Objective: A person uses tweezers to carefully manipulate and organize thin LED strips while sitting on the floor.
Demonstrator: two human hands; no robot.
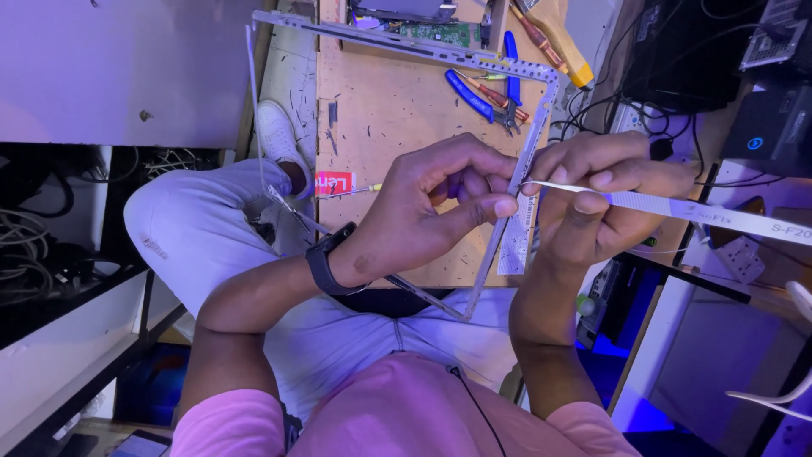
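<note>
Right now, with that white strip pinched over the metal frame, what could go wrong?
1. The right hand pulls the thin white strip sideways where the left hand pinches it against the metal frame; it could crease or tear on that edge.
2. The frame rests on the person's lap and the workbench, so it may twist or slip.
3. The blue-handled pliers lie just under the frame and could snag it.

A single camera sits on the person's head and looks steeply down over the chest and lap. It is close to both hands, which fill the middle of the view. Beyond them lies the wooden worktop; shelving flanks the left edge, dark equipment the right.
</note>
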